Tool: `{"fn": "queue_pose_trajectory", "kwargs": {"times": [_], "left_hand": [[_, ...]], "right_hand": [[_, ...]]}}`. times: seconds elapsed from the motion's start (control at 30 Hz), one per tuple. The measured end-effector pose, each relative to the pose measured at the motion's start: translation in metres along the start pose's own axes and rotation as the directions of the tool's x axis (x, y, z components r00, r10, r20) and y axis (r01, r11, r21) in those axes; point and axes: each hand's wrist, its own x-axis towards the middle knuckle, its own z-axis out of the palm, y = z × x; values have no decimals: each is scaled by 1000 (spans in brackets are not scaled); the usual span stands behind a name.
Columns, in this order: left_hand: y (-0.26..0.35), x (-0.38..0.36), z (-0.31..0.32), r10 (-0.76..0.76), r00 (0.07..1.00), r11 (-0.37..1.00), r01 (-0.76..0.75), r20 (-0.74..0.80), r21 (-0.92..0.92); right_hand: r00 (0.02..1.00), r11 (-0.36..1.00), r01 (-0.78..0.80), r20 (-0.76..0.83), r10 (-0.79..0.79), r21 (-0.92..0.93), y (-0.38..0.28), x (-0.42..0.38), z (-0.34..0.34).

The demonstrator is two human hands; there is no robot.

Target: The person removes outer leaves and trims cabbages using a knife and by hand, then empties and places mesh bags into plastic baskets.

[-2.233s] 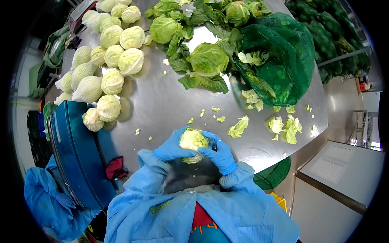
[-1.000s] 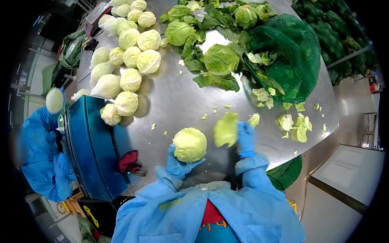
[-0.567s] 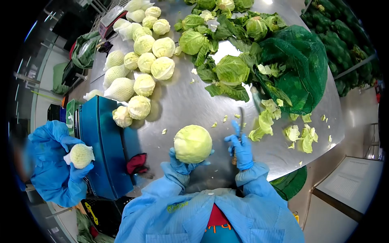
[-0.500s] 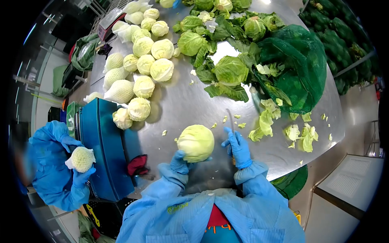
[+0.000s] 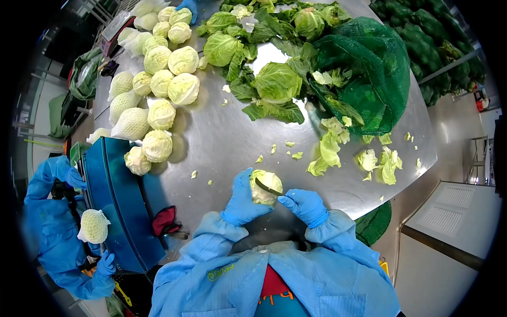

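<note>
A trimmed pale cabbage (image 5: 268, 180) is gripped in my gloved left hand (image 5: 243, 199), its whitish side facing up. My right hand (image 5: 305, 206), also in a blue glove, is closed on a knife (image 5: 266, 187). The dark blade lies across the cabbage's upper surface; the handle is mostly hidden in my fingers. Small leaf scraps (image 5: 297, 155) are scattered on the metal table (image 5: 222, 142) just beyond my hands.
Peeled cabbages (image 5: 184, 90), some in foam nets (image 5: 129, 124), line the left. Leafy cabbages (image 5: 277, 83) and a green mesh bag (image 5: 377, 79) occupy the far right. A co-worker (image 5: 55, 227) stands left by a blue box (image 5: 124, 203). A blue-gloved hand (image 5: 187, 8) shows at the top.
My left hand has turned the cabbage and swung up to its left side. The knife has moved left from the table onto it. The co-worker's hands have moved apart around the netted cabbage.
</note>
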Motion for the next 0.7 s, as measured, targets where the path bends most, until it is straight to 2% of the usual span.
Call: {"fn": "queue_pose_trajectory", "kwargs": {"times": [0.07, 0.17, 0.27, 0.37, 0.47, 0.57, 0.67, 0.7], "left_hand": [[0, 4, 6, -36, 999, 987, 36, 0, -154], [4, 6, 5, -5, 1000, 997, 6, 12, -74], [-4, 8, 8, 25, 999, 997, -23, 32, -70], [-7, 10, 9, 4, 999, 984, 3, 40, -175], [-11, 13, 9, -36, 998, 991, 44, 60, -130], [-7, 17, 8, -49, 997, 994, 55, 64, -91], [7, 19, 4, -68, 996, 996, 65, 59, 54], [5, 20, 6, -87, 994, 996, 87, 65, 6]], "right_hand": [[999, 1000, -9, 42, 8, 16, 0, 3, -2], [993, 997, 20, 115, -28, 72, 7, 12, -6], [974, 999, 34, 222, -35, 9, 26, 21, -1], [981, 996, 45, 192, -30, -72, 17, 28, -3], [978, 999, -9, 210, 20, -52, 14, 33, -2], [960, 978, -124, 229, 161, -166, -4, 35, -6], [954, 975, -171, 222, 201, -144, 2, 32, 6], [952, 970, -180, 220, 213, -163, -2, 34, 2]]}}
